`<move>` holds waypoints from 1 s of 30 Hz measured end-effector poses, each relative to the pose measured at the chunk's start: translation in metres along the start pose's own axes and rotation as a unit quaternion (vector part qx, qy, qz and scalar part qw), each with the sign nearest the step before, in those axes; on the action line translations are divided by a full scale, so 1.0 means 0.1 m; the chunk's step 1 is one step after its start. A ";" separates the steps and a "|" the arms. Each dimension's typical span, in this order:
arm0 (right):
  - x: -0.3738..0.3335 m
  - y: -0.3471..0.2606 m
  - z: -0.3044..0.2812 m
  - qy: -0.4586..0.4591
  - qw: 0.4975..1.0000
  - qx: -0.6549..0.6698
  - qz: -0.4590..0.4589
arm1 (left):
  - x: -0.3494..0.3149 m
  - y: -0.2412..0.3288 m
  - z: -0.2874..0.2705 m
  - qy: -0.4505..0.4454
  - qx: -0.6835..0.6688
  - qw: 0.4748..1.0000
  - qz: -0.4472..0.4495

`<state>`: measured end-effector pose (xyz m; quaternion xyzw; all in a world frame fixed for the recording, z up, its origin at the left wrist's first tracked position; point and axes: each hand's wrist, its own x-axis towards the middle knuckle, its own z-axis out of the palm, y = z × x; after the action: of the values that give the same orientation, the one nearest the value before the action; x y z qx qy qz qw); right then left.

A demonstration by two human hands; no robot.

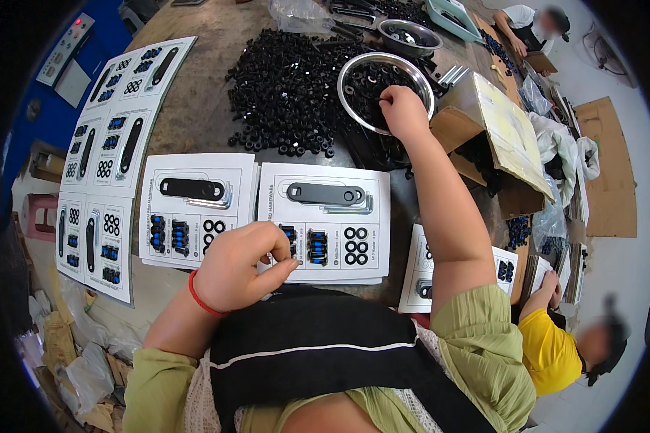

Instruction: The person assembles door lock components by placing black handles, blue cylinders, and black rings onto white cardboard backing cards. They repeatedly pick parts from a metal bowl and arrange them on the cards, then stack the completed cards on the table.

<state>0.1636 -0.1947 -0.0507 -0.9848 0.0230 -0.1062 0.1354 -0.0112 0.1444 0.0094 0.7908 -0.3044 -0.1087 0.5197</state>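
the right hand (403, 108) reaches out over the bench (195, 123) and dips into a round metal bowl (348, 76) filled with small black rings, its fingers curled down among them so that whether the grip is clenched on any of them cannot be told. the left hand (242, 265) sits close to the body at the near edge, fingertips pinched together over the lower left corner of a white printed card (325, 220); something tiny may be between the fingers, but it is too small to tell. that card carries a dark flat wrench, blue-tipped screws and four black rings laid in its outlined places. just beside it on the left lies a second card (195, 209) filled the same way, and further cards (97, 180) run in a row up the left side. a heap of black rings (289, 86) spreads beside the bowl, with an open cardboard box (495, 137) to its right.
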 end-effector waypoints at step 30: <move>-1.87 -0.05 -1.21 -0.063 0.826 0.551 0.103 | 1.37 0.37 1.03 -0.070 -0.260 0.961 -0.056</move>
<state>-0.0448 -0.2072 0.0263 -0.7431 0.0538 -0.0242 0.6666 0.0336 -0.0247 0.0168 0.6343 -0.2565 -0.2685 0.6781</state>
